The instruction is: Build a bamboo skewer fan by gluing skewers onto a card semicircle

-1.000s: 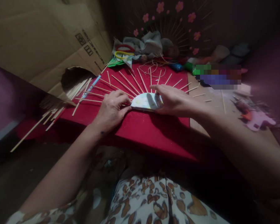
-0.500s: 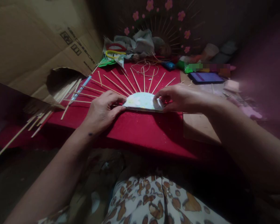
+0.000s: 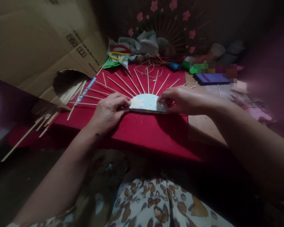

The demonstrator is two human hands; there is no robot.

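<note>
A pale blue, flower-patterned half-round piece (image 3: 147, 102) lies on the red tabletop (image 3: 142, 132), its straight edge toward me. Thin wooden sticks (image 3: 140, 81) fan out from under its curved edge. My left hand (image 3: 112, 108) pinches the left corner of the half-round piece between thumb and fingers. At the opposite corner, my right hand (image 3: 176, 100) grips it, with a fingertip resting on the top face. Parts of the outer sticks are hidden behind both hands.
Loose sticks (image 3: 73, 94) lie at the left, by a cardboard box (image 3: 38, 41) with a hole. Scissors with yellow and red handles (image 3: 119, 56), string (image 3: 148, 67) and crumpled paper lie behind. A phone (image 3: 213, 78) sits at the right. A flowered fan shape (image 3: 165, 28) stands at the back.
The whole view has shifted slightly, so everything sits a little further right. Both hands keep their hold on the half-round piece, the left thumb slightly closer to its fingers.
</note>
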